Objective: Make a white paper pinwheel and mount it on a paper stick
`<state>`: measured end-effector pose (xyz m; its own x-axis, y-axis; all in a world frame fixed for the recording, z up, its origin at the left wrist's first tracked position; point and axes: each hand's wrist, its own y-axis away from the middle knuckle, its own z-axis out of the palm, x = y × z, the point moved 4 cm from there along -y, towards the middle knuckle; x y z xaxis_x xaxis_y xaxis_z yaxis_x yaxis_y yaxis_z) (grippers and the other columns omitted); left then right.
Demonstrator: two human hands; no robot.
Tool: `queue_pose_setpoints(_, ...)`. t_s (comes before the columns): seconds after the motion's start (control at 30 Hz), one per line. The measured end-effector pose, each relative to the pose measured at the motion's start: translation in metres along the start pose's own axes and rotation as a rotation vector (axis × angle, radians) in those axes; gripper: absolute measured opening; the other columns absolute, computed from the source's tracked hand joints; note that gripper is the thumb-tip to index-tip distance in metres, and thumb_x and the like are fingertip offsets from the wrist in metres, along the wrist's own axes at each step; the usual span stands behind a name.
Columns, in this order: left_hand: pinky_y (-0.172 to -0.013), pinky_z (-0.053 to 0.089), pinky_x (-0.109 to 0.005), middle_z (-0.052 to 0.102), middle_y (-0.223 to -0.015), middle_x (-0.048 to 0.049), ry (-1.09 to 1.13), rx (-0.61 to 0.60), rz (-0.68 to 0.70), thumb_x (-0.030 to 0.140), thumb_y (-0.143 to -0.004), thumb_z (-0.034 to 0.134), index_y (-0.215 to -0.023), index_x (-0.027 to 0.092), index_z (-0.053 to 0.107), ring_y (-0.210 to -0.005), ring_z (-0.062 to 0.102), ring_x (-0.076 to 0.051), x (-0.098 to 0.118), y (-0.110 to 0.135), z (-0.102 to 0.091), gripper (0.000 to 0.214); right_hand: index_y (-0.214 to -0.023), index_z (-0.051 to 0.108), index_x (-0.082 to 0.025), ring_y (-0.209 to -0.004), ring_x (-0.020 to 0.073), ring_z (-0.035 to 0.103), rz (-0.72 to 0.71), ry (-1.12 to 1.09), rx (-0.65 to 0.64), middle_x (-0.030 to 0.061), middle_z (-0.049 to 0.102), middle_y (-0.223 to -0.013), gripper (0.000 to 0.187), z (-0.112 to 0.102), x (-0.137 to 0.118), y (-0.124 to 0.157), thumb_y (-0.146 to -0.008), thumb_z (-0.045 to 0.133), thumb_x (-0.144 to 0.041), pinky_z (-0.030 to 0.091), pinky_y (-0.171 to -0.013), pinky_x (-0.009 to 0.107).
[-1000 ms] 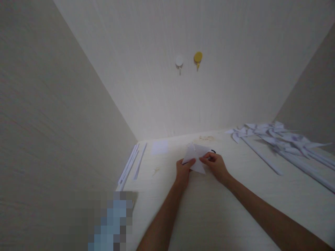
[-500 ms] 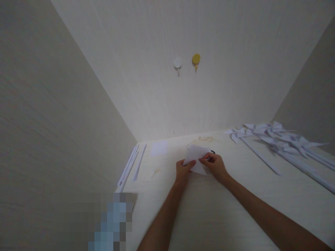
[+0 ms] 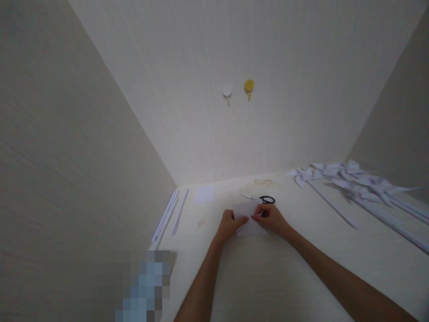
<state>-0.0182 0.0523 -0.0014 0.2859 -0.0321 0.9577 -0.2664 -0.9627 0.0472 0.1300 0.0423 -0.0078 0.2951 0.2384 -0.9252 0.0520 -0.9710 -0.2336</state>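
Both my hands hold a square sheet of white paper [image 3: 246,209] above the pale tabletop. My left hand [image 3: 232,223] grips its left side, thumb lying on top and fingers hidden behind. My right hand [image 3: 269,218] pinches the paper on the right, with thumb and fingertips close to the left thumb. Just beyond the sheet lies a pair of scissors [image 3: 267,200] with black handles, its blades pointing left.
Rolled white paper sticks [image 3: 165,219] lie at the table's left edge, beside a flat paper square [image 3: 205,194]. Several paper pinwheels [image 3: 355,176] on sticks are heaped at the right. Small beige bits [image 3: 263,182] lie near the wall, which carries a white hook [image 3: 227,91] and a yellow hook [image 3: 249,85].
The paper has turned to lie straighter and moved slightly nearer me with both hands. The scissors, mostly hidden before, now show. The view has tilted a little.
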Motion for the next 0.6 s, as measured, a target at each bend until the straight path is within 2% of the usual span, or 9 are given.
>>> queue_pose_setpoints(0.27,-0.04,0.028,-0.02,0.046,-0.046,0.0011,-0.12,0.012,0.032,0.026,-0.057,0.056,-0.052,0.008,0.056,-0.041,0.037,-0.007,0.003,0.001,0.0,0.018,-0.047,0.049,-0.016,-0.04,0.0071,0.036,-0.018,0.014,-0.007,-0.0055,0.041,-0.041,0.015,0.001,0.001,-0.001,-0.057,0.059,-0.021,0.025,-0.037,0.018)
queue_pose_setpoints(0.43,-0.039,0.03,-0.02,0.051,-0.047,-0.0008,-0.118,0.035,0.062,0.023,-0.056,0.057,-0.054,0.008,0.059,-0.042,0.042,-0.009,0.005,0.001,0.001,0.016,-0.049,0.049,-0.017,-0.04,0.0076,0.039,-0.027,-0.007,-0.005,-0.005,0.043,-0.043,0.016,0.002,0.0,0.0,-0.058,0.06,-0.023,0.029,-0.038,0.019)
queue_pose_setpoints(0.53,-0.043,0.035,-0.021,0.057,-0.052,-0.0033,-0.025,0.147,0.045,0.023,-0.055,0.059,-0.06,0.007,0.062,-0.046,0.047,-0.011,0.004,0.001,-0.001,0.017,-0.066,0.053,-0.018,-0.049,0.01,0.047,-0.052,-0.097,0.035,-0.0023,0.05,-0.056,0.011,-0.001,-0.005,0.0,-0.061,0.058,-0.027,0.036,-0.043,0.02)
queue_pose_setpoints(0.6,-0.045,0.037,-0.023,0.059,-0.054,-0.0052,0.053,0.287,0.035,0.026,-0.054,0.061,-0.062,0.006,0.063,-0.048,0.05,-0.013,0.002,-0.001,-0.005,0.021,-0.085,0.053,-0.021,-0.065,0.0129,0.053,-0.095,-0.248,0.077,0.0013,0.055,-0.075,0.022,-0.004,-0.01,0.002,-0.065,0.056,-0.027,0.042,-0.055,0.023)
